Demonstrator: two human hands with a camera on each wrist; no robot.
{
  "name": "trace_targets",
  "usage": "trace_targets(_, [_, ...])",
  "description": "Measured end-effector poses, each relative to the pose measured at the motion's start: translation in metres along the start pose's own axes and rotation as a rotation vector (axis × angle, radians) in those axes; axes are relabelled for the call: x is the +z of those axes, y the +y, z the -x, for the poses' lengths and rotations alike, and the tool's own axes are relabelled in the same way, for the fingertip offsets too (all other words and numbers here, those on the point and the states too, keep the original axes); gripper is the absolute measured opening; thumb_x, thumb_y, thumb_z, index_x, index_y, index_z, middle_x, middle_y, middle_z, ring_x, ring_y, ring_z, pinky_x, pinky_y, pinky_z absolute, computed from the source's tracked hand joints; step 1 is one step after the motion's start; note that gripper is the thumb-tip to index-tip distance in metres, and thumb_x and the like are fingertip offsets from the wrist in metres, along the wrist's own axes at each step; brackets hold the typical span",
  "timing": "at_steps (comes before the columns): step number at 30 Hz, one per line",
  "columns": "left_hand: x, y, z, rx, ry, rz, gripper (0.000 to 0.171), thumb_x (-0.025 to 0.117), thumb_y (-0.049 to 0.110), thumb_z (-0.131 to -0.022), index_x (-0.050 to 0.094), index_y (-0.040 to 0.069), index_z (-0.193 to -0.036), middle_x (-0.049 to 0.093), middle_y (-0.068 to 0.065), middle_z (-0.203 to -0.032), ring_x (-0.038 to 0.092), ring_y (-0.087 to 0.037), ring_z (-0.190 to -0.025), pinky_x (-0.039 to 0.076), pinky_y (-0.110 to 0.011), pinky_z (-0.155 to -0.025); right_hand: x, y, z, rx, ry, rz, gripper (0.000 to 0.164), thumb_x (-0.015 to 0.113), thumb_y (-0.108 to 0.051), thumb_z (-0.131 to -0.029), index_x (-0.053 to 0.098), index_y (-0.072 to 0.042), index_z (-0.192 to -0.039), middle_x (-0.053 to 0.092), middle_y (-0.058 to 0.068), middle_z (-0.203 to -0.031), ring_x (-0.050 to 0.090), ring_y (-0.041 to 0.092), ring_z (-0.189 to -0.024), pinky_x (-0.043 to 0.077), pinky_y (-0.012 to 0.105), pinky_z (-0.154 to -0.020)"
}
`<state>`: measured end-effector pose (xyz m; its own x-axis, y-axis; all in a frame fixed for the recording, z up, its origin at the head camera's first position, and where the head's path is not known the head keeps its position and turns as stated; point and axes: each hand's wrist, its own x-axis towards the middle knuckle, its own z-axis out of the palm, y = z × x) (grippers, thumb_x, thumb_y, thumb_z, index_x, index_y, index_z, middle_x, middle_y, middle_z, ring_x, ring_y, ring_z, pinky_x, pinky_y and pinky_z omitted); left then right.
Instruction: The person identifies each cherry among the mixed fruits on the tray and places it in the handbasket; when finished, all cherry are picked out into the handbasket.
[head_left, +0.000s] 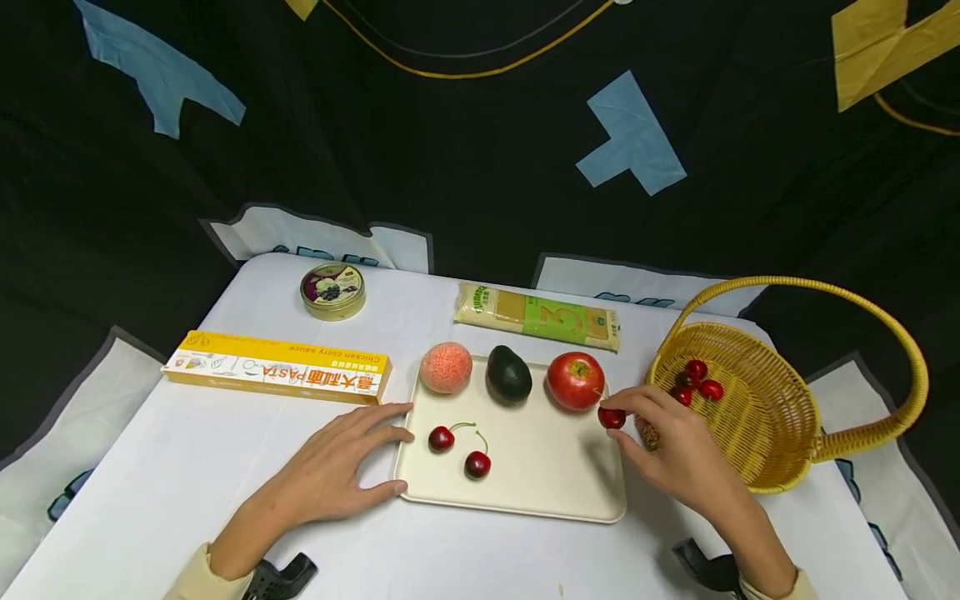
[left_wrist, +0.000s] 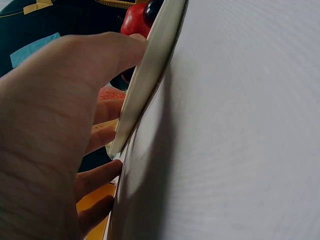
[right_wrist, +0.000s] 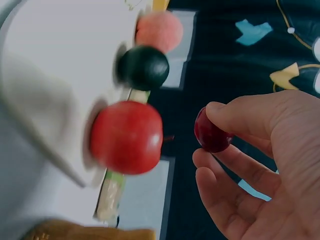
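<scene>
Between thumb and fingers my right hand (head_left: 671,446) pinches a dark red cherry (right_wrist: 212,131) just above the right edge of the cream tray (head_left: 540,496). My left hand (head_left: 341,467) lies along the tray's left edge, thumb and fingertips touching its rim, the fingers fairly straight. Two cherries with stems, one (head_left: 441,439) left of the other (head_left: 477,465), rest on the tray's left part. A pinkish peach-like fruit (head_left: 446,367), a dark avocado (head_left: 508,375) and a red apple (head_left: 575,381) line its far side.
A yellow wicker basket (head_left: 776,408) with a tall handle stands on the right, several cherries (head_left: 697,369) inside. Behind the tray lies a pasta packet (head_left: 537,316). A yellow-and-white pasta box (head_left: 277,367) and a round tin (head_left: 333,291) are at the left.
</scene>
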<state>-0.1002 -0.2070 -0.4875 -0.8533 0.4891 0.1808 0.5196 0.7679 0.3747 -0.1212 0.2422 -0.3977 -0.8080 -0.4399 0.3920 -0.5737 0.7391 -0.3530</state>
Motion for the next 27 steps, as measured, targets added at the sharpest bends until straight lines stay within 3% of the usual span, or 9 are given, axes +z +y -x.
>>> trace_targets(5, [0.000, 0.000, 0.000, 0.002, 0.006, 0.007, 0.054, 0.085, 0.056, -0.086, 0.073, 0.031, -0.132, 0.048, 0.005, -0.166, 0.049, -0.029, -0.149, 0.043, -0.056, -0.120, -0.008, 0.012, 0.004, 0.044, 0.013, 0.037, 0.043, 0.094, 0.001, -0.077, 0.078, -0.016, -0.113, 0.074, -0.002, -0.114, 0.072, 0.018, -0.098, 0.067, 0.043, -0.079])
trace_targets(13, [0.000, 0.001, 0.000, 0.004, 0.012, 0.005, 0.053, 0.085, 0.056, -0.085, 0.073, 0.031, -0.131, 0.049, 0.004, -0.166, 0.050, -0.028, -0.149, 0.044, -0.055, -0.119, -0.027, 0.030, 0.011, 0.112, 0.044, 0.073, 0.045, 0.094, 0.001, -0.077, 0.078, -0.016, -0.116, 0.073, 0.002, -0.118, 0.067, 0.018, -0.089, 0.058, 0.017, -0.075])
trace_targets(19, [0.000, 0.001, 0.001, 0.007, 0.016, 0.006, 0.054, 0.085, 0.055, -0.085, 0.073, 0.031, -0.131, 0.049, 0.004, -0.166, 0.050, -0.028, -0.149, 0.043, -0.055, -0.119, -0.031, 0.054, 0.016, 0.161, 0.083, 0.114, 0.042, 0.094, 0.000, -0.077, 0.079, -0.012, -0.115, 0.074, 0.008, -0.115, 0.065, 0.020, -0.082, 0.057, 0.023, -0.067])
trace_targets(27, [0.000, 0.001, 0.000, 0.002, 0.005, 0.007, 0.054, 0.085, 0.056, -0.086, 0.073, 0.031, -0.132, 0.048, 0.004, -0.166, 0.049, -0.028, -0.149, 0.043, -0.055, -0.119, -0.030, 0.089, 0.024, 0.164, 0.118, 0.131, 0.045, 0.092, 0.005, -0.076, 0.079, -0.006, -0.118, 0.072, 0.013, -0.109, 0.067, 0.025, -0.080, 0.052, 0.014, -0.065])
